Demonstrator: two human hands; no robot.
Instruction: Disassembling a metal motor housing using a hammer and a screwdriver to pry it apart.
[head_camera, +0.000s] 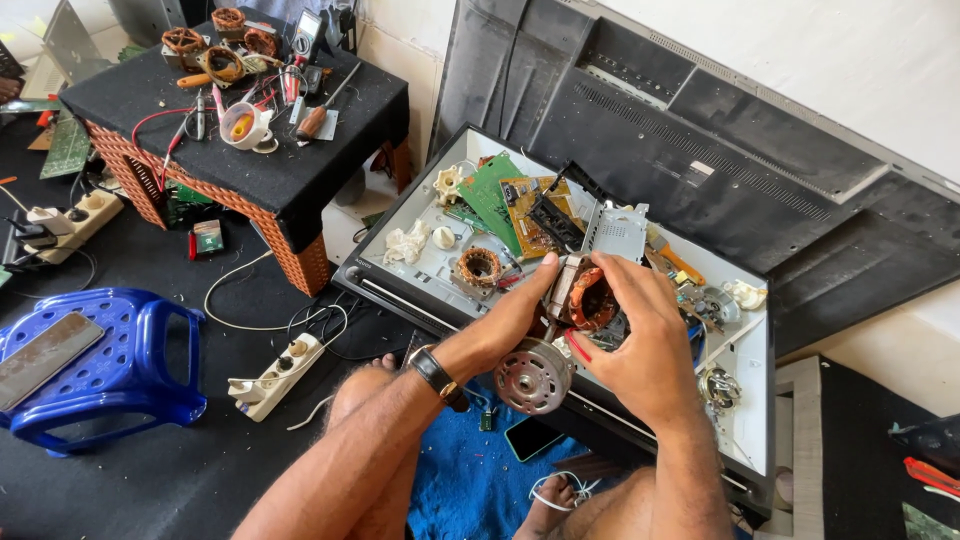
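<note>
Centre frame: both hands clamp the motor — left hand (515, 300), right hand (640, 345) | motor (585, 300) probably heavy, stiff; copper windings fragile | grip its metal frame.

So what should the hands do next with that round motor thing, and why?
Probably turn it a little to look inside. The left hand and right hand both grip the small electric motor with copper windings above the open tray of circuit boards. Its silver ribbed wheel faces the camera, and fingers hide part of the windings.
</note>
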